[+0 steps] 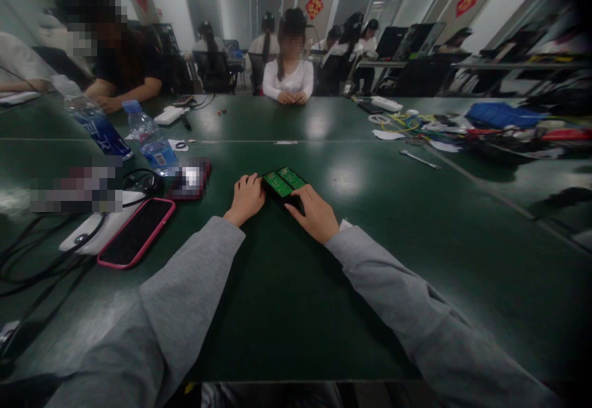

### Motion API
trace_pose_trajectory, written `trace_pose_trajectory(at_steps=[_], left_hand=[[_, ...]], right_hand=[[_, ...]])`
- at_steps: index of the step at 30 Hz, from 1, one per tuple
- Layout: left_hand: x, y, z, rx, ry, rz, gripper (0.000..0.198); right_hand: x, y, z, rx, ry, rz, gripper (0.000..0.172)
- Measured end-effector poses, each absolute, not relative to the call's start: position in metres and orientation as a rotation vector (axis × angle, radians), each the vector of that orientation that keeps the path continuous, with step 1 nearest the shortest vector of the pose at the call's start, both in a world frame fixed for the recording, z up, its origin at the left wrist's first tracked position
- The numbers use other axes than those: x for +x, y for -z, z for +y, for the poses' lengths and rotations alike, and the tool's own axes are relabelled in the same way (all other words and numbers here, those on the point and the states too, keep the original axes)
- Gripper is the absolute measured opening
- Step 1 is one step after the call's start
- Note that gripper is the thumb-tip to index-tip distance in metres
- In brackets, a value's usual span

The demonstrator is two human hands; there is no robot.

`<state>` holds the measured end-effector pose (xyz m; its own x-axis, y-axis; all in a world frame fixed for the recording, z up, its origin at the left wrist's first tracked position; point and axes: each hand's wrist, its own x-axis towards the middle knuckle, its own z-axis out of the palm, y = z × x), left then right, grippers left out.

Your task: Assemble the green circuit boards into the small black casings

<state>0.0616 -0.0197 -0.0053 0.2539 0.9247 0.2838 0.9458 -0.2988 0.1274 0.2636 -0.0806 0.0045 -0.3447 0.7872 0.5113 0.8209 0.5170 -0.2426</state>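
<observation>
Two green circuit boards (290, 177) lie side by side in a shallow black tray (276, 196) on the green table, tilted at an angle to me. My left hand (246, 199) is closed at the tray's left side, fingers bent and its inner side against the edge; the thumb is hidden. At the right, near corner, my right hand (317, 212) grips the tray, with fingertips over the board's edge and the thumb along the near side.
To the left are a pink-cased phone (137, 233), a white power bank (99, 226), black cables and two water bottles (152, 143). A wrench (420, 159) and a heap of wires (411, 123) lie on the right. Across the table sits a person (289, 75).
</observation>
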Motion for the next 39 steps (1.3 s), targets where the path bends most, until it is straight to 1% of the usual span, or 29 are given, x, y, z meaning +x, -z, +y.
trace_pose_trajectory(at_steps=[14,22,26,34,39], left_hand=[[0.0615,0.0033,-0.0204,-2.451,0.484,-1.825,0.045],[0.0615,0.0044,-0.0213,-2.435,0.499,-1.809,0.045],[0.0607,0.0061,-0.0207,-2.436,0.513,-1.802,0.045],[0.0596,0.0088,-0.0183,-2.442,0.531,-1.808,0.045],[0.0597,0.0081,-0.0181,-2.455,0.531,-1.817,0.046]], right_hand=[[0.264,-0.0053,-0.0806,-1.314,0.069,-2.165,0.028],[0.2653,-0.007,-0.0806,-1.487,0.213,-2.081,0.034],[0.2678,-0.0066,-0.08,-1.539,0.237,-2.04,0.032],[0.2692,-0.0046,-0.0787,-1.468,0.145,-2.032,0.029],[0.2695,-0.0038,-0.0791,-1.432,0.146,-2.044,0.028]])
